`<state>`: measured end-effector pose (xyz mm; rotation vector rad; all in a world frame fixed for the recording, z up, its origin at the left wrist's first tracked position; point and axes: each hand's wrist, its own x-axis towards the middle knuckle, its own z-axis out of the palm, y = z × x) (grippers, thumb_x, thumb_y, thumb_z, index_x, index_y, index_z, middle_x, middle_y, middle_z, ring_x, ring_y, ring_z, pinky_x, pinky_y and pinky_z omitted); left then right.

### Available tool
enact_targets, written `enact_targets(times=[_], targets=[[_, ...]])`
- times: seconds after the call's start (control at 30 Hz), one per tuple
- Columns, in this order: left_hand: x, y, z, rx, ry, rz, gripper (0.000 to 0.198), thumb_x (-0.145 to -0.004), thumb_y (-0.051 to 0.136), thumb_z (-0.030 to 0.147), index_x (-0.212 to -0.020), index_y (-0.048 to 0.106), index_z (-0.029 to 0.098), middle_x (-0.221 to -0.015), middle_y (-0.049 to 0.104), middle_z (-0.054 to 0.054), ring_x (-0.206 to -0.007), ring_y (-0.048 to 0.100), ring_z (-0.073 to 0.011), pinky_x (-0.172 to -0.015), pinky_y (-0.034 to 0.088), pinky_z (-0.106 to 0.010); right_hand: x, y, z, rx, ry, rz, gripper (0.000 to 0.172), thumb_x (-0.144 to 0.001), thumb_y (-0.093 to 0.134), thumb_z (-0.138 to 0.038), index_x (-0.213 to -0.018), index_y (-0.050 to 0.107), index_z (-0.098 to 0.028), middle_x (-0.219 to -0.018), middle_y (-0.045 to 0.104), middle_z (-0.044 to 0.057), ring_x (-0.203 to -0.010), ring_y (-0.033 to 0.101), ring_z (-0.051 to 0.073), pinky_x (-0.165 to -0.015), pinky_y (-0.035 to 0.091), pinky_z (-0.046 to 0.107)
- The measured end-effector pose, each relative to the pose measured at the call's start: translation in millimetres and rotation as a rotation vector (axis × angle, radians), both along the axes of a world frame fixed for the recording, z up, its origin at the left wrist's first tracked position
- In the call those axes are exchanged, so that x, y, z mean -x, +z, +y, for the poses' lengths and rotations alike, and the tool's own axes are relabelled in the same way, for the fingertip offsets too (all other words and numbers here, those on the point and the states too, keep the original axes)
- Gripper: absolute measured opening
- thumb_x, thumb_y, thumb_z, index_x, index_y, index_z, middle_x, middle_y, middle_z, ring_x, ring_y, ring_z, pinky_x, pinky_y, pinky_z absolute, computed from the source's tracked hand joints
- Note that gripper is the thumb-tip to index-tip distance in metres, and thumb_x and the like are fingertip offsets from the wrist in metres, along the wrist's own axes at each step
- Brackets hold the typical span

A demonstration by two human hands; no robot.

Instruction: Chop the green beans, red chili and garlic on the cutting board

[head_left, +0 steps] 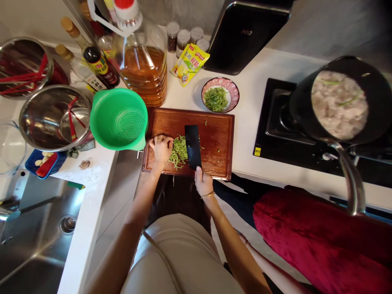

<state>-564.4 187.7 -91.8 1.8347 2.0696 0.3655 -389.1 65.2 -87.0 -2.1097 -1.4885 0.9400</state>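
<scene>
— Slicing green strips (178, 152), judging by the set-up: piled on the cutting board (218, 134), toward its left end and near the front edge.

— Held how?

— Pinned by the left hand (161, 148), fingers curled, tips pressing the pile's left side.

— And the right hand (203, 182)?

— Clenched around the handle of a dark cleaver (192, 146), blade set against the pile's right side, edge down. Touching the board or just above it: impossible to tell.

— Far along?

— Midway, at a guess. Already some cut greens in a small patterned bowl (234, 93) just beyond the board, with more long strips left under the fingers.

— Next cut calling for what?

— Probably for sliding the curled fingertips back along the pile, keeping knuckles ahead of the edge, then bringing the blade straight down beside them. Worth minding the stray bits scattered over the board's right half.

— Around the board?

— Overlapping its left corner, a green colander (119, 118); behind that, a big oil jug (143, 71). Off to the left, steel bowls (45, 110) with red chopsticks, then a sink (33, 253). To the right, a hob (275, 122) carrying a black pan (301, 110) full of pale food. Low on the right, red cloth (321, 241), perhaps another person's clothing; hard to say.
</scene>
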Motion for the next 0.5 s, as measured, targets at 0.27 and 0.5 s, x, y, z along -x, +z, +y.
enact_targets(times=[0.27,0.5], targets=[[-9.0,6.0,34.0,0.07,-0.254,0.094,0.009,-0.079,0.06,0.026,-0.078,0.069,0.023,-0.095,0.065,-0.007,-0.106,0.048,-0.0289,-0.098,0.02,-0.052,-5.8,-0.1,-10.0,-0.001,-0.076,0.07,0.056,-0.092,0.023,-0.057,-0.067,0.055,-0.019,-0.055,0.058,0.004,-0.054,0.056,0.015,-0.055,0.039,0.025],[-11.3,6.7,41.6,0.088,-0.187,-0.086,0.007,-0.082,0.057,0.025,-0.081,0.063,0.021,-0.089,0.067,-0.005,-0.094,0.058,-0.0234,-0.094,0.032,-0.045,-5.6,4.2,-12.5,-0.019,-0.105,0.074,0.055,-0.092,0.022,-0.058,-0.065,0.052,-0.02,-0.054,0.058,0.004,-0.053,0.055,0.016,-0.056,0.039,0.026]])
